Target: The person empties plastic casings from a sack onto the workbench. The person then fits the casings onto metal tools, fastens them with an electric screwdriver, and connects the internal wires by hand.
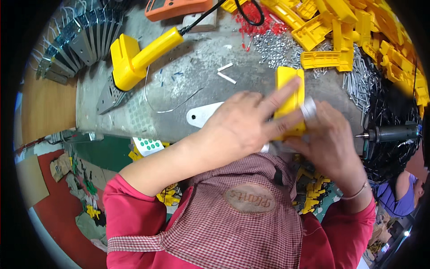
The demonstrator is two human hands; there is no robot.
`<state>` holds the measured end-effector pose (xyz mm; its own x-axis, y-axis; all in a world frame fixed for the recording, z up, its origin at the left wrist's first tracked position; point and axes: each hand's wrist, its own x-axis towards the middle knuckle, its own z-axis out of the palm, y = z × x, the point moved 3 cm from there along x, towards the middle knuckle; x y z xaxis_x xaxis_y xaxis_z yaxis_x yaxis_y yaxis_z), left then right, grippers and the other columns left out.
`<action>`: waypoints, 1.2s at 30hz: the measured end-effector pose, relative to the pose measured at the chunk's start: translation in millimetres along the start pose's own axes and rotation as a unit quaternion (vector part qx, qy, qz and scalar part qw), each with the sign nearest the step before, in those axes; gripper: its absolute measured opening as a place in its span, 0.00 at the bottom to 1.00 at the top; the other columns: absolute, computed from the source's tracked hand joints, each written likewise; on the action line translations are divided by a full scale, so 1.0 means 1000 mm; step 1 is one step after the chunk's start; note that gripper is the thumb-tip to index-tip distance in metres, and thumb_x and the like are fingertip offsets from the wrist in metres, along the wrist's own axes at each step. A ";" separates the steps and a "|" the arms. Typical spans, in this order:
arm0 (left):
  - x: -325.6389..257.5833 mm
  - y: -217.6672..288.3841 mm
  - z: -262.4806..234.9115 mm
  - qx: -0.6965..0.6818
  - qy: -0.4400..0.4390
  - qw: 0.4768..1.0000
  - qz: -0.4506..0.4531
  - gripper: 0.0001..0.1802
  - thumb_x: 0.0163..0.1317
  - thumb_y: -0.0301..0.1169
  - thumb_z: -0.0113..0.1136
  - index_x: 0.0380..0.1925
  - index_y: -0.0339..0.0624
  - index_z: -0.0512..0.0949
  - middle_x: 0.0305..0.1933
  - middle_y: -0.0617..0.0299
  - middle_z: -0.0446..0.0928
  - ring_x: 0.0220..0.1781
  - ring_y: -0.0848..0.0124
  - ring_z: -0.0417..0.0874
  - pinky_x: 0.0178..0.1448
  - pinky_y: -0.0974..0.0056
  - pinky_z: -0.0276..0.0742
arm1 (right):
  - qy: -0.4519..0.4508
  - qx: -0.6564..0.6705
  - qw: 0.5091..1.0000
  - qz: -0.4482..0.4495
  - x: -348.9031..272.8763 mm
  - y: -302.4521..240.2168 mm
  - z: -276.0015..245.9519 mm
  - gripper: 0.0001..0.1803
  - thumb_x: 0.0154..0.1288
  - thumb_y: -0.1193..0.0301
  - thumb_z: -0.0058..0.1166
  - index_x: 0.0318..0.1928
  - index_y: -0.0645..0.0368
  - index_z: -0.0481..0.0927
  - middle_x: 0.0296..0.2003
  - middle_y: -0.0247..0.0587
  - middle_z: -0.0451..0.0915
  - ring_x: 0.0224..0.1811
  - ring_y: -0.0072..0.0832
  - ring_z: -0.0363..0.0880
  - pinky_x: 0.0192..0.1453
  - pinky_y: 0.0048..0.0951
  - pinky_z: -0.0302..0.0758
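A yellow plastic housing [290,101] sits upright in both hands, just right of the centre of the bench, above the worker's apron [244,215]. The left hand [244,127] comes in from seven o'clock and wraps across its front, index and middle fingers laid flat over the yellow face, clasping it. The right hand [329,143] closes in from four o'clock, fingers curled behind the housing and against a grey metal part [309,107] that pokes out at its three o'clock side; that hand grips too, though how housing and metal part meet is hidden by the fingers.

At nine o'clock from the housing a white flat plate [204,114] with a hole lies on the grey bench [179,80], partly under the left wrist. A thin wire [172,105] curls just beyond it. Farther out at ten o'clock stands a yellow handled tool [134,56] on a perforated metal strip, its black cable running up to twelve o'clock beside an orange device [177,8]. At the far ten o'clock a fan of grey metal brackets [78,42] leans in a row.

From twelve to two o'clock a heap of yellow parts [358,31] spreads over a scatter of screws [277,47], with red bits [255,24] nearby. At three o'clock a dark electric screwdriver [394,133] lies with its tip pointing toward the right hand.
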<state>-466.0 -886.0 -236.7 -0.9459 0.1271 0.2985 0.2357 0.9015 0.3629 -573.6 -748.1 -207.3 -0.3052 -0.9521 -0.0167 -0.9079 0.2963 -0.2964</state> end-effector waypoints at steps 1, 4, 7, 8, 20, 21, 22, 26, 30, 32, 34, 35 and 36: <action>0.006 0.003 0.000 0.000 0.005 1.000 0.009 0.36 0.43 0.37 0.66 0.59 0.53 0.72 0.69 0.51 0.62 0.42 0.57 0.80 0.43 0.57 0.77 | 0.018 -0.002 1.000 0.015 -0.005 -0.002 0.001 0.24 0.44 0.56 0.70 0.34 0.60 0.76 0.28 0.41 0.71 0.33 0.40 0.73 0.38 0.40 0.71; 0.023 0.012 0.006 -0.006 -0.071 0.994 0.085 0.36 0.43 0.33 0.65 0.58 0.66 0.73 0.68 0.55 0.64 0.37 0.61 0.79 0.40 0.61 0.76 | 0.035 -0.057 0.998 0.022 -0.011 -0.003 -0.008 0.24 0.45 0.59 0.69 0.40 0.59 0.78 0.32 0.42 0.74 0.37 0.40 0.74 0.42 0.39 0.71; 0.018 0.006 0.003 -0.035 -0.088 0.994 0.061 0.38 0.40 0.34 0.68 0.59 0.64 0.73 0.69 0.56 0.64 0.37 0.61 0.79 0.40 0.60 0.75 | 0.179 -0.006 0.982 0.060 -0.036 0.033 -0.035 0.24 0.46 0.66 0.69 0.45 0.60 0.79 0.38 0.44 0.77 0.40 0.42 0.75 0.43 0.38 0.72; 0.016 0.006 -0.002 -0.036 -0.087 0.994 0.058 0.40 0.38 0.35 0.69 0.59 0.62 0.72 0.69 0.55 0.64 0.37 0.60 0.79 0.41 0.60 0.75 | 0.303 0.011 0.936 0.178 -0.061 0.053 -0.043 0.24 0.48 0.73 0.66 0.50 0.60 0.78 0.42 0.44 0.78 0.41 0.38 0.76 0.46 0.35 0.74; 0.011 0.012 -0.001 -0.057 -0.034 0.996 0.058 0.45 0.32 0.33 0.74 0.57 0.43 0.69 0.65 0.50 0.69 0.40 0.52 0.79 0.42 0.56 0.75 | 0.693 0.232 0.611 0.305 -0.122 0.136 -0.033 0.43 0.58 0.78 0.58 0.71 0.62 0.49 0.39 0.46 0.77 0.36 0.29 0.78 0.44 0.30 0.76; 0.015 0.010 0.002 -0.051 -0.036 0.997 0.046 0.45 0.32 0.33 0.74 0.57 0.43 0.69 0.65 0.50 0.69 0.40 0.52 0.79 0.42 0.56 0.75 | 0.701 0.298 0.582 0.286 -0.123 0.131 -0.040 0.41 0.58 0.77 0.57 0.70 0.64 0.51 0.39 0.45 0.77 0.35 0.29 0.78 0.43 0.30 0.76; 0.016 0.011 0.001 -0.067 -0.043 0.996 0.032 0.46 0.30 0.32 0.74 0.59 0.46 0.70 0.67 0.54 0.67 0.40 0.55 0.78 0.43 0.56 0.74 | 0.650 0.417 0.588 0.242 -0.117 0.119 -0.053 0.37 0.60 0.72 0.56 0.67 0.67 0.56 0.39 0.45 0.76 0.34 0.27 0.77 0.41 0.29 0.76; 0.021 0.006 0.007 -0.125 -0.041 0.991 0.032 0.51 0.30 0.30 0.73 0.63 0.43 0.65 0.69 0.57 0.64 0.38 0.55 0.76 0.45 0.56 0.74 | 0.450 0.740 0.492 0.082 -0.078 0.082 -0.072 0.27 0.66 0.58 0.50 0.56 0.67 0.67 0.34 0.38 0.74 0.40 0.30 0.73 0.54 0.37 0.71; 0.017 0.001 0.015 -0.145 -0.012 0.988 0.040 0.55 0.31 0.31 0.73 0.67 0.44 0.61 0.68 0.56 0.65 0.38 0.56 0.76 0.44 0.56 0.75 | 0.498 0.754 0.422 0.064 -0.053 0.087 -0.040 0.23 0.66 0.57 0.49 0.49 0.66 0.69 0.29 0.38 0.73 0.35 0.31 0.74 0.52 0.40 0.71; 0.016 0.000 0.014 -0.138 -0.029 0.990 0.029 0.55 0.33 0.31 0.74 0.67 0.43 0.58 0.67 0.54 0.67 0.48 0.53 0.76 0.50 0.53 0.74 | 0.511 0.759 0.399 0.060 -0.049 0.087 -0.022 0.23 0.66 0.56 0.47 0.48 0.66 0.69 0.29 0.38 0.72 0.34 0.31 0.73 0.52 0.39 0.71; 0.015 0.000 0.014 -0.136 -0.032 0.990 0.022 0.55 0.35 0.31 0.74 0.68 0.41 0.56 0.66 0.53 0.68 0.57 0.50 0.77 0.57 0.51 0.74 | 0.538 0.748 0.381 0.075 -0.047 0.087 -0.012 0.25 0.65 0.53 0.44 0.46 0.65 0.69 0.27 0.37 0.72 0.32 0.30 0.72 0.51 0.38 0.71; 0.014 -0.001 0.015 -0.135 -0.036 0.990 0.021 0.55 0.35 0.31 0.74 0.68 0.41 0.56 0.66 0.53 0.68 0.57 0.50 0.77 0.57 0.51 0.74 | 0.539 0.749 0.378 0.077 -0.046 0.086 -0.009 0.25 0.65 0.53 0.44 0.46 0.65 0.69 0.27 0.37 0.72 0.32 0.30 0.72 0.51 0.38 0.71; 0.013 -0.001 0.015 -0.135 -0.038 0.990 0.021 0.55 0.35 0.31 0.74 0.68 0.41 0.56 0.66 0.54 0.68 0.57 0.50 0.77 0.57 0.52 0.74 | 0.539 0.748 0.378 0.087 -0.046 0.084 -0.006 0.25 0.65 0.53 0.44 0.46 0.65 0.70 0.27 0.37 0.72 0.32 0.30 0.72 0.50 0.38 0.71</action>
<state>-482.4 -879.3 -246.6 -0.9454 0.2022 0.2555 0.3170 0.7523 0.5776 -637.4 -678.8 -225.7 -0.9944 -0.1055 -0.0004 0.0845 -0.7946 -0.6012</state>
